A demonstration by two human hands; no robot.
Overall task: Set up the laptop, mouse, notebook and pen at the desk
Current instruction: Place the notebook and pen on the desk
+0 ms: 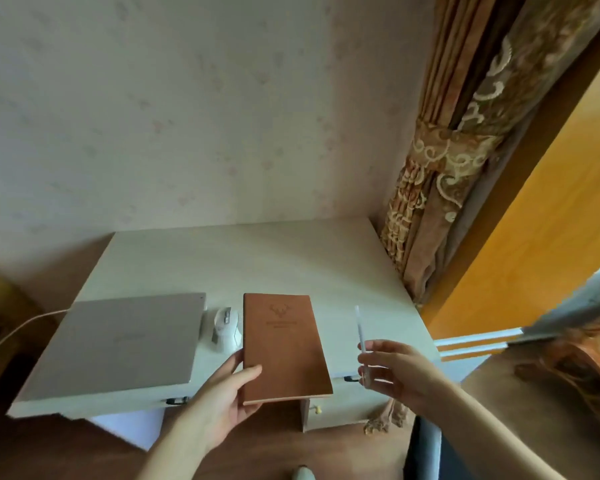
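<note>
A brown notebook [284, 344] with a deer emblem hangs over the front of the pale desk [257, 258]. My left hand [227, 396] grips its near left corner, thumb on the cover. My right hand [395, 370] pinches a slim clear pen [361, 330] that points away from me, above the desk's right front part. A closed silver laptop [125, 341] lies at the desk's left front. A white mouse [225, 327] sits between laptop and notebook.
A white cable [25, 323] runs from the laptop off the left edge. Patterned curtains [440, 188] hang at the desk's right back corner beside an orange door frame [534, 237]. Drawer handles [177, 400] show under the front edge.
</note>
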